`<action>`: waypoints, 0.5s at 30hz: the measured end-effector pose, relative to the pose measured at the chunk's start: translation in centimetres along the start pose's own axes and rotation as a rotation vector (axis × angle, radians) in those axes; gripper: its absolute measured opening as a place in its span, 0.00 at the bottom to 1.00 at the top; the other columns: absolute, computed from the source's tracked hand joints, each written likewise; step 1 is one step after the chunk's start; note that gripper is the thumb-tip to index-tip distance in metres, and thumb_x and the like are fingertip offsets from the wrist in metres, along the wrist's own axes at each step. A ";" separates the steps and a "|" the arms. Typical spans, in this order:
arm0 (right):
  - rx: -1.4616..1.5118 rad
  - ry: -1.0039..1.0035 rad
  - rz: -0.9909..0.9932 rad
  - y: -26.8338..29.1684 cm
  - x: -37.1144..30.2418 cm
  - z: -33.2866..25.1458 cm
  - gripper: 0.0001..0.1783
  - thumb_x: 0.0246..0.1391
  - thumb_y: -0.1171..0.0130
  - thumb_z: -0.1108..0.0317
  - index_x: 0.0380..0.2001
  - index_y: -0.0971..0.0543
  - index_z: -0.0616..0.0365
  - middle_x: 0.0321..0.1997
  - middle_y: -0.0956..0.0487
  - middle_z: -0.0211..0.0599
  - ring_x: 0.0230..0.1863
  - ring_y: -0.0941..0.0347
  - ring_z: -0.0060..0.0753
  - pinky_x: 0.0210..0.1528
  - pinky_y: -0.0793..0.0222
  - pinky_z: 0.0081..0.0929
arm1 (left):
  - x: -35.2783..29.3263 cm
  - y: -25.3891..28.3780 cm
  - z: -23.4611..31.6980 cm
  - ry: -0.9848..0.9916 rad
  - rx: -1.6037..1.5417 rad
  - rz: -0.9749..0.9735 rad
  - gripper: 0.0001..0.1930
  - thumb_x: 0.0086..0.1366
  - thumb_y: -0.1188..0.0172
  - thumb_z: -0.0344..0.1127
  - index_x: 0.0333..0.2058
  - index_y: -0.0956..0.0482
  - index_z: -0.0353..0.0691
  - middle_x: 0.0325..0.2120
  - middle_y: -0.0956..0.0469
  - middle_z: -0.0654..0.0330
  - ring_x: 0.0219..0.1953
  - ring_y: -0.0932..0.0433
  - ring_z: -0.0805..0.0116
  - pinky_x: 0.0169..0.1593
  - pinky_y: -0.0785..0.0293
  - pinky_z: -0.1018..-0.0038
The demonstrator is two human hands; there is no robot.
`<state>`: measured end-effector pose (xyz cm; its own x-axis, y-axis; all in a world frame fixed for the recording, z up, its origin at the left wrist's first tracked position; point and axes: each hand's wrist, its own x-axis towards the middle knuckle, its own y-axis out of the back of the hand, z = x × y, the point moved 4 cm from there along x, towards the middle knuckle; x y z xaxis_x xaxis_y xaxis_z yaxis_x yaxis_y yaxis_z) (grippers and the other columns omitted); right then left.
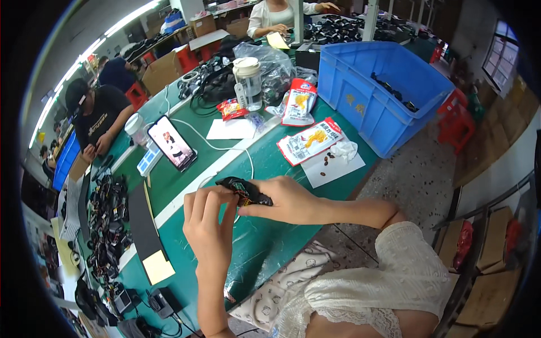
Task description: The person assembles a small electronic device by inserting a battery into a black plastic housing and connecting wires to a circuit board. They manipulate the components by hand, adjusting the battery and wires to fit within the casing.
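Observation:
Over the green work table (270, 248), I hold a small black part (243, 187) with bits of orange and red showing on it; its exact kind is hard to make out. My right hand (286, 198) is closed around its right end, with the thumb underneath. At its left side my left hand (207, 221) pinches it between thumb and fingertips, the other fingers bent. The fingers hide part of it. A white cable (248, 155) runs across the table just beyond my hands.
A phone (172, 143) leans on a stand ahead left. Snack packets (309, 141) and a paper with dark seeds (338, 169) lie right, beside a blue crate (360, 96). Black parts (107, 219) are heaped left. A cup (248, 84) stands at the back. Co-workers sit beyond.

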<state>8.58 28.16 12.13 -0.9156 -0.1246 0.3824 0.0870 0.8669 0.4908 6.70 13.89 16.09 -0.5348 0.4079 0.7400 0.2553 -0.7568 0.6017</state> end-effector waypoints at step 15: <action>-0.231 0.160 0.156 0.1 -1.9 0.7 0.27 0.47 0.38 0.54 0.45 0.27 0.63 0.28 0.22 0.43 0.28 0.25 0.42 0.29 0.31 0.33 | -0.5 -2.0 0.7 0.019 0.049 -0.150 0.09 0.46 0.38 0.21 0.28 0.26 0.38 0.24 0.30 0.59 0.29 0.33 0.60 0.32 0.35 0.66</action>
<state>10.04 28.85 10.89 -0.8122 -0.0888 0.5766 0.3252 0.7516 0.5739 7.05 15.58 14.70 -0.5852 0.5043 0.6350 0.2102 -0.6620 0.7194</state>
